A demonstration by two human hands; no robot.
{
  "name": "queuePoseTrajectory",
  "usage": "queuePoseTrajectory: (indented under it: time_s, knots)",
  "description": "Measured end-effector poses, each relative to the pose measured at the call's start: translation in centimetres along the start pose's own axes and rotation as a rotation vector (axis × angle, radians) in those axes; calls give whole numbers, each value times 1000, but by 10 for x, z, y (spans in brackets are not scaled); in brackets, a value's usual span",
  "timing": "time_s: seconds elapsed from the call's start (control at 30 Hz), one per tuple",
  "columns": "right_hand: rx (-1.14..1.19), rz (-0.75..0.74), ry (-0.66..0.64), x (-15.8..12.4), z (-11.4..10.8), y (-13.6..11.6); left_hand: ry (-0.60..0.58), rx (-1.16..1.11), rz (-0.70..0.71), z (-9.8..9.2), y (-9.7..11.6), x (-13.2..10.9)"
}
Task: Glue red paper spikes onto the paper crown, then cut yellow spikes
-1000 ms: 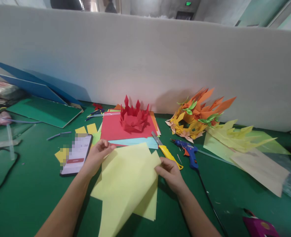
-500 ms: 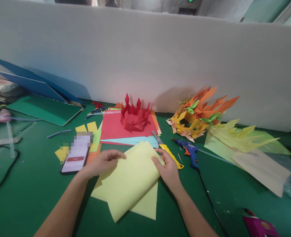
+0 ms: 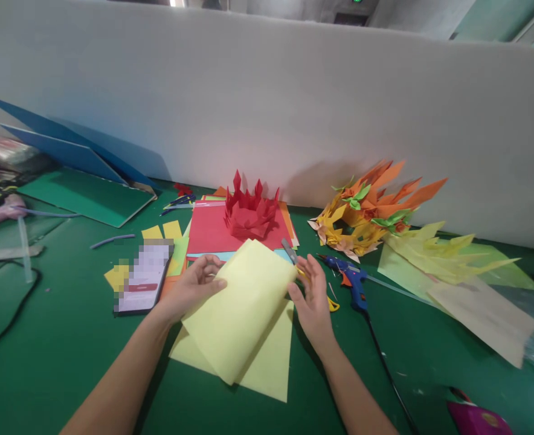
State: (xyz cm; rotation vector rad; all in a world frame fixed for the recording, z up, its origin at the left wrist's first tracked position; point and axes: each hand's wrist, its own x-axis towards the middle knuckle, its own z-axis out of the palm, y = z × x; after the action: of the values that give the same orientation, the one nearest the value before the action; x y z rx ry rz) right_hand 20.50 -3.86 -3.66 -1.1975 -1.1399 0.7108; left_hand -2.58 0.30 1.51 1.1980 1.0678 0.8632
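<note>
A pale yellow paper sheet (image 3: 242,311) is curled over itself above the green table (image 3: 58,350), with its lower layer lying flat. My left hand (image 3: 194,285) grips the sheet's left edge, thumb on top. My right hand (image 3: 312,296) stands on its side at the sheet's right edge with the fingers stretched out, touching the fold. Just behind the right hand lies a yellow utility knife (image 3: 294,257), partly hidden by the fingers.
A phone (image 3: 144,277) lies left of my left hand on yellow paper scraps. A red paper crown (image 3: 250,208) stands on red sheets behind. A blue glue gun (image 3: 351,281), an orange-yellow paper wreath (image 3: 366,208) and loose pale sheets (image 3: 452,266) lie right. A white partition (image 3: 267,103) runs along the back.
The upper layer of the yellow sheet has been rolled further away from me. Both hands moved with it toward the red paper, and my right hand opened flat against the edge.
</note>
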Motion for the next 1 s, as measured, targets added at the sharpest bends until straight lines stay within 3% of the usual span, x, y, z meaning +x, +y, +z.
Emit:
queuePoseTrajectory:
  time_s: [0.1, 0.27, 0.37, 0.57, 0.83, 1.0]
  knots:
    - [126, 80, -3, 0, 1, -3, -35, -168, -46, 3, -2, 0]
    - [429, 400, -206, -4, 4, -15, -170, -245, -74, 14, -8, -2]
    - [512, 508, -288, -7, 6, -22, -196, -242, -113, 19, -9, -4]
    - [432, 512, -281, -9, 7, -24, -173, -149, -174, 21, -9, -6]
    - [405, 541, -272, -10, 10, -23, -91, 115, -41, 28, -7, -6]
    - [391, 525, -246, -10, 14, -24, -78, 125, -15, 33, -12, -6]
